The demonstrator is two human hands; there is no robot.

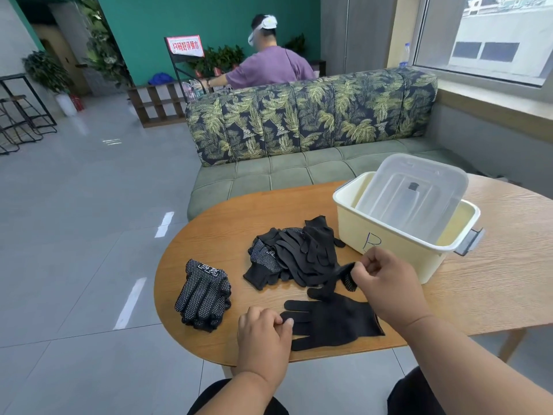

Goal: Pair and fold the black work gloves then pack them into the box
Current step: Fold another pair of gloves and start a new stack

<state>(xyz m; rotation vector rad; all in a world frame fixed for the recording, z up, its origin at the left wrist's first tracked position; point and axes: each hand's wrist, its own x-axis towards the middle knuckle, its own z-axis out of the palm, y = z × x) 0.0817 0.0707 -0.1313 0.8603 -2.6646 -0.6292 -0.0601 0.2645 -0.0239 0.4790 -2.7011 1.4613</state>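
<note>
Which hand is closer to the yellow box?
Right. The right hand is just in front of the yellow box, pinching a glove; the left hand is farther back.

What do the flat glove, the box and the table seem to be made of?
Flat glove: black knitted fabric, matte, with a ribbed-looking cuff; gloves nearby show white grip dots. Box: cream plastic, smooth and slightly glossy; the lid tilted inside it is clear plastic. Table: wood or wood-look laminate, judging by its printed-looking grain; which one is unclear.

black gloves (294,256) heaped, cream box (401,250) open
</note>
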